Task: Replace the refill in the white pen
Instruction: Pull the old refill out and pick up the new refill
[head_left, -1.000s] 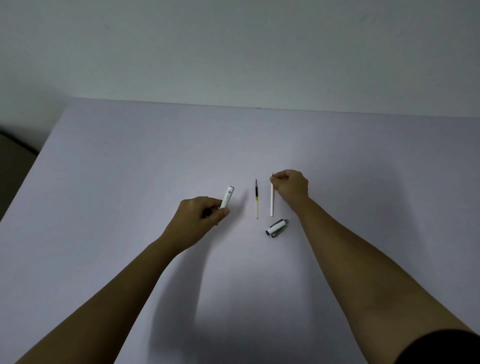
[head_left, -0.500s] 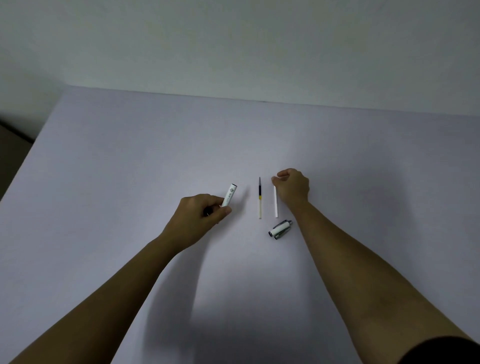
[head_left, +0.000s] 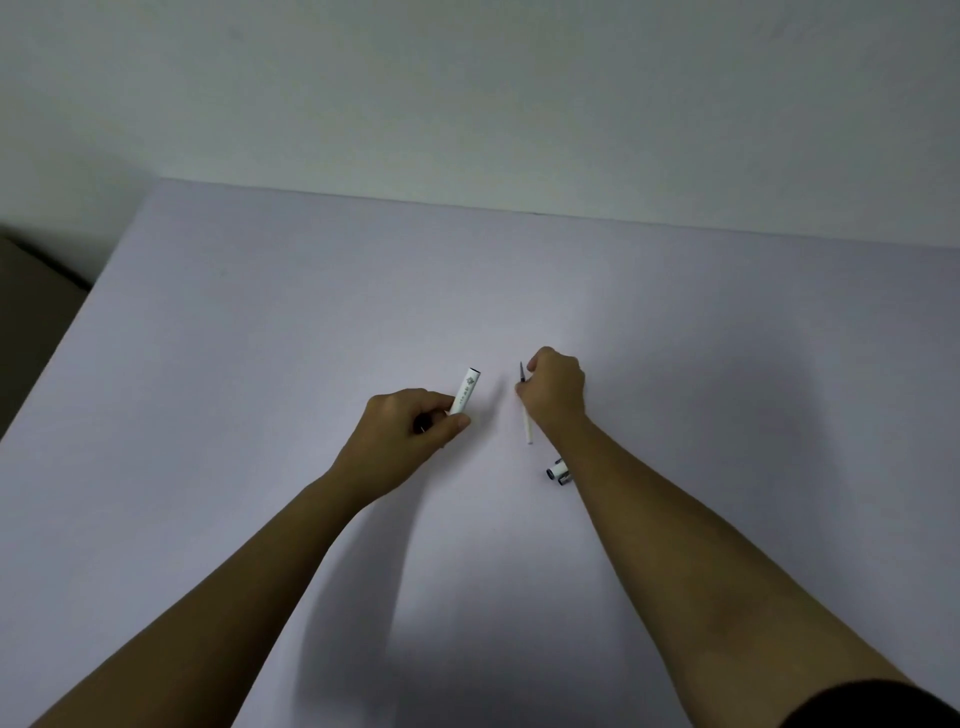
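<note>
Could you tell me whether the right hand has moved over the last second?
Yes: the right hand has shifted left; its wrist now partly covers the pen cap, clear of it earlier.

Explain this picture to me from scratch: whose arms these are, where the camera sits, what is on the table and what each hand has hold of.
There is no machine here. A person wears one camera on the head, looking forward and down, so both bare arms reach in from the bottom edge.

The surface is a pale table against a plain wall.

The left hand grips a white pen barrel, whose far end sticks out past the fingers.

The right hand is closed on a thin refill: its dark tip shows beyond the hand and its pale tail nearer the camera. Whether it is lifted off the table I cannot tell.

Partly hidden by the right forearm, a small white and dark pen part lies on the table.
</note>
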